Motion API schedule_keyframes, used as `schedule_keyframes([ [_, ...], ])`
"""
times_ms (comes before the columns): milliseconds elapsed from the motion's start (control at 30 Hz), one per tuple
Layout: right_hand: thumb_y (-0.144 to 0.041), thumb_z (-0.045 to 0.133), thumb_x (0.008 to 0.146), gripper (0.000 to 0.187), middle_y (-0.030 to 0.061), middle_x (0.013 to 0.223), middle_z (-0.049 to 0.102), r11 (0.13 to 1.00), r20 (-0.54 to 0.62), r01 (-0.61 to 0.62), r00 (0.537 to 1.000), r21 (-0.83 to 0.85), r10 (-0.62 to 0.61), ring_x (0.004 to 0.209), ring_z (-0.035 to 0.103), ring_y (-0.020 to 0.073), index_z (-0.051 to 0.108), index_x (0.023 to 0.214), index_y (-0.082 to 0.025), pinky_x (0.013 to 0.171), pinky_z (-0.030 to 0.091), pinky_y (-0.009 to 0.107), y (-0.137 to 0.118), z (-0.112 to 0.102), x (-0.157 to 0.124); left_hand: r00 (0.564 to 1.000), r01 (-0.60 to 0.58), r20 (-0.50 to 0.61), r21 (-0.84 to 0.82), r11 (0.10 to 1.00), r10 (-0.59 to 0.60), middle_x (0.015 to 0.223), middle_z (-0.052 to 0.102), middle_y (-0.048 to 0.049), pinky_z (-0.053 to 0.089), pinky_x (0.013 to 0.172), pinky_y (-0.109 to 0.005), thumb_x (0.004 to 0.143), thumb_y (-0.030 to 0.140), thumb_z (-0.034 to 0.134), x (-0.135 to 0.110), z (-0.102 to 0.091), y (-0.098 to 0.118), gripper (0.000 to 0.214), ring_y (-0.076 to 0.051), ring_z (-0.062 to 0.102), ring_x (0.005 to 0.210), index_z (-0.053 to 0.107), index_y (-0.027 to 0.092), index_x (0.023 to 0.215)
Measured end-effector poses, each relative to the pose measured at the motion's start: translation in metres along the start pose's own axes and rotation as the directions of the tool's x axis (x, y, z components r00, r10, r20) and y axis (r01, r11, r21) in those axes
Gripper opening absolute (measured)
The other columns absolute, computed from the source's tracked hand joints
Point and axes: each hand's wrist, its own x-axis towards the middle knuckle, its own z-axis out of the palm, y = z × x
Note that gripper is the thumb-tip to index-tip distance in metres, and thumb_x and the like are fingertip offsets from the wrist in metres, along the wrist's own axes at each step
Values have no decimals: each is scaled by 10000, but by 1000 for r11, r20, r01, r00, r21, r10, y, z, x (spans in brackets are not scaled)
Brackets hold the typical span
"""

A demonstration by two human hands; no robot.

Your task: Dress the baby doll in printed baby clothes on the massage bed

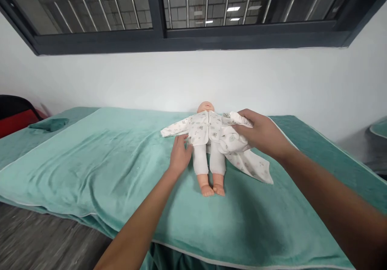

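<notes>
A baby doll point(208, 179) lies on its back on a teal blanket point(121, 161), its head toward the wall and bare feet toward me. It has on a white printed jacket point(199, 128) over white trousers point(200, 159). One jacket sleeve stretches out to the left. My right hand point(256, 130) is closed on a bunched white printed baby garment point(236, 141) at the doll's right-hand side in view; a loose part trails onto the blanket. By the jacket's lower left hem rests my left hand point(180, 153), its fingers and thumb apart, close to the cloth.
Behind the bed rises a white wall point(127, 80) with a dark-framed barred window point(163, 40) above. A red and black object point(16, 116) stands at the far left. Grey floor point(39, 237) shows at the lower left, past the bed's edge.
</notes>
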Motion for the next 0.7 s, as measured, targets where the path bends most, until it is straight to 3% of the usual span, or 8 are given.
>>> schedule_keyframes([
  [100,-232,479,787,282,38,1025,715,989,-18,-15,1000,-147,12,921,639,241,681,982,-240,769,479,328,13,4,3,973,232,22,-91,968,-231,1079,618,-79,462,837,-317,774,315,772,-10,4,-6,345,-201,605,900,625,195,1062],
  [167,-201,467,762,289,40,1043,723,973,22,-48,998,-226,55,950,640,259,688,944,-241,802,472,343,30,12,2,944,329,74,-171,929,-320,1028,632,-73,470,745,-299,763,432,789,-21,7,-9,431,-182,610,808,622,185,1074],
  [267,-159,470,719,289,22,993,740,974,177,-123,972,-188,157,912,657,249,693,884,-240,782,480,319,55,30,-6,922,383,150,-236,893,-356,977,641,-63,479,641,-285,750,513,789,-32,10,-12,534,-158,607,692,610,176,1123],
  [333,-154,470,730,249,23,969,742,983,268,-138,949,-122,167,892,664,237,673,851,-233,760,488,306,68,44,-14,921,388,140,-244,889,-363,997,644,-66,491,586,-279,766,491,778,-31,10,-14,612,-152,616,655,558,190,1251],
  [433,-196,477,789,159,52,982,735,985,247,-152,955,-78,167,896,663,244,627,837,-224,750,503,319,82,61,-22,933,355,119,-179,917,-338,1003,659,-67,480,495,-253,828,390,702,-19,7,-18,602,-143,623,597,485,220,1363],
  [567,-246,494,833,176,81,1042,717,981,219,-188,956,-47,193,952,666,268,621,953,-221,778,536,363,92,71,-29,945,282,177,-8,959,-276,692,629,-15,399,411,-231,847,298,600,-7,8,-20,152,-135,549,453,656,188,936],
  [633,-268,526,845,279,115,1186,674,993,163,-118,979,-26,121,1096,642,296,614,1103,-210,862,547,403,93,67,-47,952,261,161,23,965,-262,574,566,9,367,410,-237,837,284,586,-9,8,-21,122,-137,500,418,626,200,757],
  [700,-326,566,871,411,144,1346,584,999,7,-15,1000,-37,15,1246,574,323,564,1267,-219,964,529,459,92,57,-85,965,226,121,56,973,-231,555,553,16,362,447,-243,827,269,583,-13,7,-21,141,-139,488,442,605,210,701],
])
